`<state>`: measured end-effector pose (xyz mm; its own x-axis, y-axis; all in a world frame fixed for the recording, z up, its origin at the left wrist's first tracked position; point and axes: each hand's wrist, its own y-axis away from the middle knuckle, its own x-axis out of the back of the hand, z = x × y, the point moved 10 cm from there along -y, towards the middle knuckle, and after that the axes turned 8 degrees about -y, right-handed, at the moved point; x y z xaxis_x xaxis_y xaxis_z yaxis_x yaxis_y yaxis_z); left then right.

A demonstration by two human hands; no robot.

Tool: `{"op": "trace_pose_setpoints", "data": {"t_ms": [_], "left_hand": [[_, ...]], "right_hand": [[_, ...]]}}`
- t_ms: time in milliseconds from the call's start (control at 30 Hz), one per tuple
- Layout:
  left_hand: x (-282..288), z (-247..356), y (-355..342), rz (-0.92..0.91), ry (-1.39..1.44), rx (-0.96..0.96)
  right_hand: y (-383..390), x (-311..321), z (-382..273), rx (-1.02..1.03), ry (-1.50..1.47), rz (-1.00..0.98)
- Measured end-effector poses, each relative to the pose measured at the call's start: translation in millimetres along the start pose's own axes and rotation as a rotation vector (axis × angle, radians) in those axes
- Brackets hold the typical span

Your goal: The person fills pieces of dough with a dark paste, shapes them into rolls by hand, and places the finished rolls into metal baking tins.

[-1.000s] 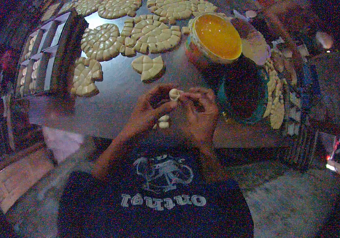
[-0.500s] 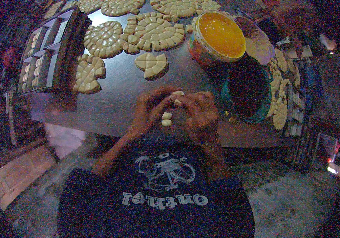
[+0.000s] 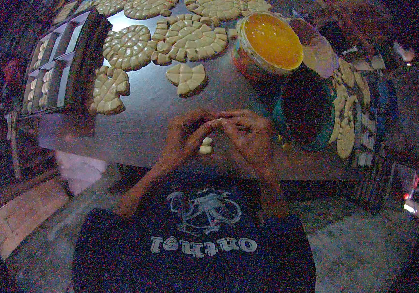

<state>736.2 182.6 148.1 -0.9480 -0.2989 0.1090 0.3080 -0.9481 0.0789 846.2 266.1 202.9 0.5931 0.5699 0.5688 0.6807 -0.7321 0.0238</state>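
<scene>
Over the near part of the table, my left hand (image 3: pixel 187 136) and my right hand (image 3: pixel 249 136) meet at their fingertips. Both are closed in a pinch on a small pale dough piece (image 3: pixel 218 121), mostly covered by fingers. Just below, close to the table's near edge, two more pale dough pieces (image 3: pixel 205 146) lie touching each other. Beyond my hands sits a small cut chunk of dough (image 3: pixel 187 79). Farther back are large flat dough rounds (image 3: pixel 193 39) scored into many pieces, and a partly taken-apart round (image 3: pixel 110 91) lies to the left.
At the back right stands a tub of orange-yellow liquid (image 3: pixel 273 41). A dark bucket with a teal rim (image 3: pixel 279 119) stands nearer, right of my hands. A compartmented box (image 3: pixel 63 61) with pale round pieces stands at the left. More dough (image 3: pixel 346 127) lies at the far right.
My right hand has moved in against my left, and its blur is gone. The fingertips now cover most of the pale dough that showed between them. The two lower pieces stay put.
</scene>
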Motion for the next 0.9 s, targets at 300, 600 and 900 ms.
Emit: {"op": "trace_pose_setpoints", "data": {"t_ms": [300,600,900], "left_hand": [[-13.7,-20.2,6.4,0.083,0.004,0.037],[-37.2,-47.5,-0.4,-0.096,0.509,0.187],[27.2,-113.5,3.4,0.063,0.017,-0.121]], "right_hand": [[7.2,-12.5,66.6,-0.262,-0.243,-0.053],[10.2,-37.3,94.3,-0.277,-0.406,-0.107],[25.4,-90.1,151.1,-0.178,0.019,-0.200]]}}
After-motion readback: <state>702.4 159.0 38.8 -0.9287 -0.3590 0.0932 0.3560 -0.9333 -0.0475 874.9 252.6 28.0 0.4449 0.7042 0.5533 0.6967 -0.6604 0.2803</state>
